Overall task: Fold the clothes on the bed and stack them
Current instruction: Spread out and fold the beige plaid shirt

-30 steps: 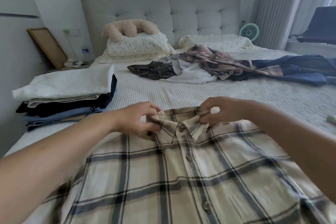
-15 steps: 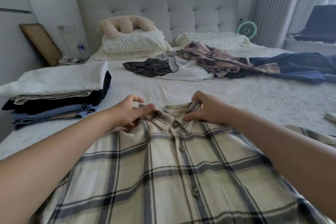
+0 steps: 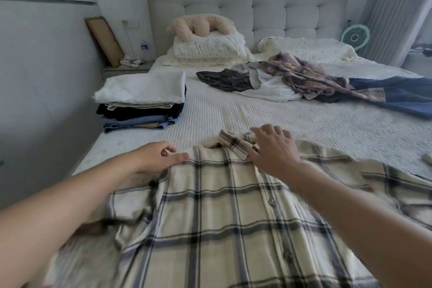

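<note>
Your plaid shirt [image 3: 222,213] lies spread, button side up, on the near part of the bed [image 3: 233,112], collar pointing toward the headboard [image 3: 245,7]. Your right hand [image 3: 273,149] rests flat on the collar, grip spread, fingers straight. Your left hand [image 3: 156,156] sits at the shirt's left shoulder, fingers curled; you can't tell whether its grip pinches the cloth. A folded stack [image 3: 142,103] stands at the bed's left edge. Unfolded clothes [image 3: 304,77] lie in a heap farther up, on the right.
</note>
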